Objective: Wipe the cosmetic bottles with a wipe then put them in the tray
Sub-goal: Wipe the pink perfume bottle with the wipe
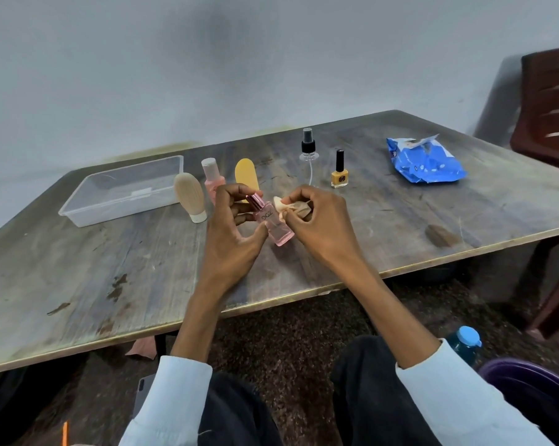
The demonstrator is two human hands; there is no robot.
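Note:
My left hand (pixel 231 233) grips a pink glass perfume bottle (pixel 273 222) with a metallic pink cap, tilted above the table's middle. My right hand (pixel 316 220) pinches a crumpled wipe (pixel 288 206) against the bottle's right side. A clear plastic tray (pixel 88 206) sits at the left with nothing in it. Standing on the table behind my hands are a beige ribbed bottle (pixel 190 196), a pink bottle (pixel 212 177), a yellow bottle (pixel 246 175), a clear spray bottle (pixel 308 149) and a yellow nail polish (pixel 339 172).
A blue pack of wipes (pixel 426 160) lies open at the back right of the worn wooden table (pixel 95 278). A dark red chair (pixel 551 104) stands at the right. Near my right knee are a blue-capped bottle (pixel 464 344) and a purple basin (pixel 529 378).

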